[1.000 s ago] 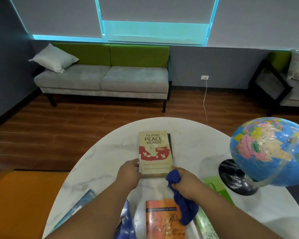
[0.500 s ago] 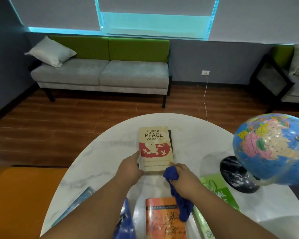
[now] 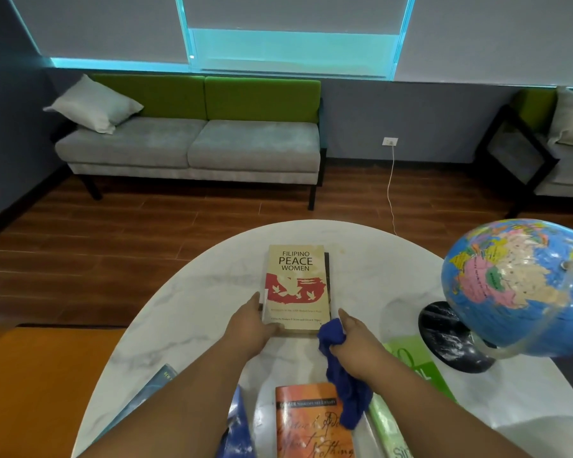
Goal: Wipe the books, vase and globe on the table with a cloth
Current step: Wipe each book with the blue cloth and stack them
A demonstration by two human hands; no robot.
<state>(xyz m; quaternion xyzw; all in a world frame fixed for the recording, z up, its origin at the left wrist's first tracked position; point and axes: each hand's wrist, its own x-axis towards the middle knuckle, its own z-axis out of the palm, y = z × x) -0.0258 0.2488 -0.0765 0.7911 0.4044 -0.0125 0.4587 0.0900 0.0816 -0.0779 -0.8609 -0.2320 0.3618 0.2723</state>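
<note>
Filipino Peace Women book [image 3: 296, 285] lies flat mid-tabletop [image 3: 186, 312], stacked on a darker book [image 3: 327, 259] whose edge shows along its right side. Your left hand [image 3: 250, 328] grips its near-left corner, thumb up the left edge. Your right hand [image 3: 354, 342] clutches the bunched blue cloth [image 3: 341, 385] just beside the near-right corner, with its tail hanging over the orange book [image 3: 311, 424].

This looks like the start of wiping this cover. To do it well:
- Pin the corner with the left hand so the stack doesn't slide on the smooth marble.
- Flatten the cloth under your palm.
- Sweep from far edge to near, and include the edges and spine.
- Mind your right elbow: the globe [image 3: 523, 285] stands off to the right, with the green book [image 3: 414, 361] near its base.
</note>
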